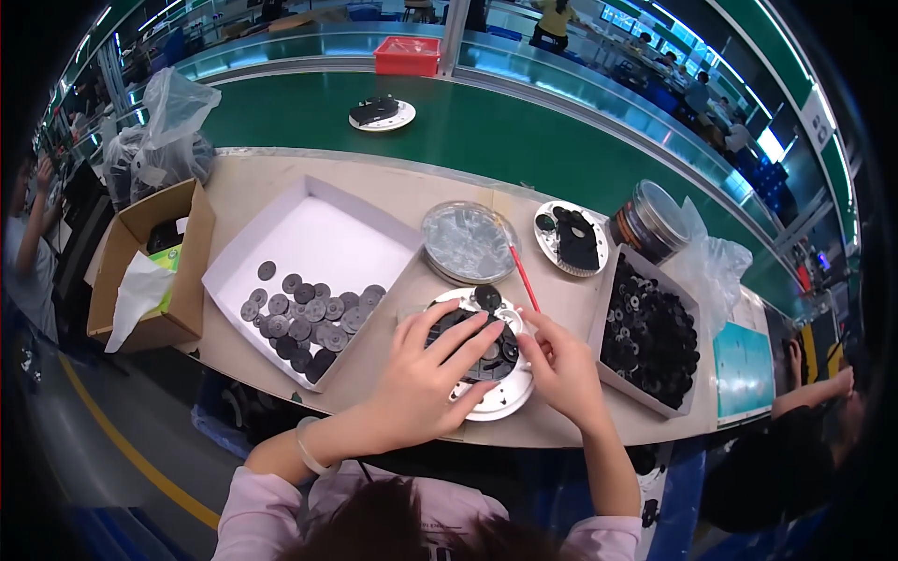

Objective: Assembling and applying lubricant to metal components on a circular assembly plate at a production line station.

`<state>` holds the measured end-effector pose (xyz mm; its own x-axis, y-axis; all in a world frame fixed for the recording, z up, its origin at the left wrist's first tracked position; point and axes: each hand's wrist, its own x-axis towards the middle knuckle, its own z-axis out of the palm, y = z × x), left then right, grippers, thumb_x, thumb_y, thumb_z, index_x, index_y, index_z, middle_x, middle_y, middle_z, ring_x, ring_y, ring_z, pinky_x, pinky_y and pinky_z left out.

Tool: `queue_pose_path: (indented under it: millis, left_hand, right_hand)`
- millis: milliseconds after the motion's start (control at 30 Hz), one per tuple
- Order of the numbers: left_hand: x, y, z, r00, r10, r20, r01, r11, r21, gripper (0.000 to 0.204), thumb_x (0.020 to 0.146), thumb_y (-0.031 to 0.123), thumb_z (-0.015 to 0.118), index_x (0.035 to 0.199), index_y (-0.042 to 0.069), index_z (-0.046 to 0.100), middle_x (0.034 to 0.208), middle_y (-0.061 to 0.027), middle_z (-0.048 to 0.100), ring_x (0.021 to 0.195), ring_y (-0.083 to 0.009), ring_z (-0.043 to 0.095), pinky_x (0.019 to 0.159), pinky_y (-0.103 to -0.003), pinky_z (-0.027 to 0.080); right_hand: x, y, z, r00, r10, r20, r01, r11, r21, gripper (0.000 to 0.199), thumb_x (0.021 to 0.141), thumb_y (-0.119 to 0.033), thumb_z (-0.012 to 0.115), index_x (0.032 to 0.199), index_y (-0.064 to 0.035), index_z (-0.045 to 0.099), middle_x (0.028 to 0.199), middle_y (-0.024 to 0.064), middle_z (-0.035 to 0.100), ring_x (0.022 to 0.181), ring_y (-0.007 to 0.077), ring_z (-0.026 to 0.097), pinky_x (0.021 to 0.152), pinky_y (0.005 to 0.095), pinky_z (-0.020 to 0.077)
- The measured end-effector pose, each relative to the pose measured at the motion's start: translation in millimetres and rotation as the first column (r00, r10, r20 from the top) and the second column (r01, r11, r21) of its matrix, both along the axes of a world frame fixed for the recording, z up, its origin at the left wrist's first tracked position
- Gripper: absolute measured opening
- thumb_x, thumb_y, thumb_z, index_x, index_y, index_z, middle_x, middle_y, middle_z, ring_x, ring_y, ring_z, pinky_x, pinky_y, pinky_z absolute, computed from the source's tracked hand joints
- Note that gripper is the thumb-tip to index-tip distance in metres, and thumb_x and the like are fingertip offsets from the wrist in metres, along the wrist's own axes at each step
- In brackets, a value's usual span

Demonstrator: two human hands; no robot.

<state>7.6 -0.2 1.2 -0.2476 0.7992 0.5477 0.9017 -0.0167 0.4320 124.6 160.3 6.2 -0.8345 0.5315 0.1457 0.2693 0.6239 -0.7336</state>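
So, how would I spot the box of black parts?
On the beige worktable, look right of the person's right hand. There sits a shallow open box. Unlike the larger tray on the left, scattered with grey discs, it is heaped with black parts.

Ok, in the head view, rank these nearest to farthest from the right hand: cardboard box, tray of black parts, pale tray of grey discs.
1. Tray of black parts, just right of the right hand.
2. Pale tray of grey discs, left, beyond the left hand.
3. Cardboard box, far left.
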Motion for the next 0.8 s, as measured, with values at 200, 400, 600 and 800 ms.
queue_pose_path:
  millis: [200,400,600,800]
  left_hand:
    - [14.8,-11.1,-0.3,0.995,0.088,-0.053,-0.093,0.99,-0.103,0.062,0.07,0.019,0.07,0.125,0.0,0.047,0.129,-0.0137,0.047,0.115,-0.0381,0.041,0.095,-0.047,0.035]
    - [17.7,-19.4,-2.2,0.995,0.094,-0.026,-0.096,0.991,-0.098,0.055,0.071,0.019,0.07,0.119,-0.001,0.053,0.128,-0.0128,0.049,0.114,-0.0387,0.042,0.095,-0.051,0.034]
    - [17.7,-17.4,4.2,0.997,0.077,-0.007,-0.077,0.983,-0.166,0.05,0.071,0.023,0.071,0.115,0.004,0.057,0.124,-0.0138,0.05,0.112,-0.0355,0.045,0.091,-0.05,0.037]
    - [18.0,-12.4,-14.1,0.992,0.119,-0.052,-0.124,0.987,-0.105,0.052,0.071,0.028,0.07,0.117,0.008,0.057,0.125,-0.0122,0.05,0.111,-0.0331,0.046,0.092,-0.052,0.035]
  right_hand:
    - [3.9,-4.6,-0.1,0.992,0.122,0.029,-0.124,0.934,0.335,0.036,0.084,-0.005,0.052,0.121,-0.0078,0.054,0.074,0.0129,0.052,0.062,0.0274,0.053,0.058,0.035,0.0432]
    - [3.6,-1.8,6.2,0.982,0.184,0.053,-0.191,0.941,0.28,0.038,0.081,-0.002,0.053,0.119,-0.0066,0.055,0.074,0.0148,0.056,0.066,0.032,0.056,0.06,0.0378,0.0451]
    - [3.3,3.2,8.0,0.968,0.231,0.1,-0.248,0.94,0.234,0.037,0.079,-0.001,0.053,0.116,-0.0046,0.055,0.075,0.0153,0.056,0.067,0.0316,0.056,0.06,0.0374,0.0452]
    - [-0.5,-2.1,3.0,0.989,0.135,0.058,-0.147,0.9,0.411,0.038,0.078,0.0,0.054,0.115,-0.0058,0.056,0.077,0.0138,0.053,0.067,0.0313,0.056,0.059,0.0375,0.0446]
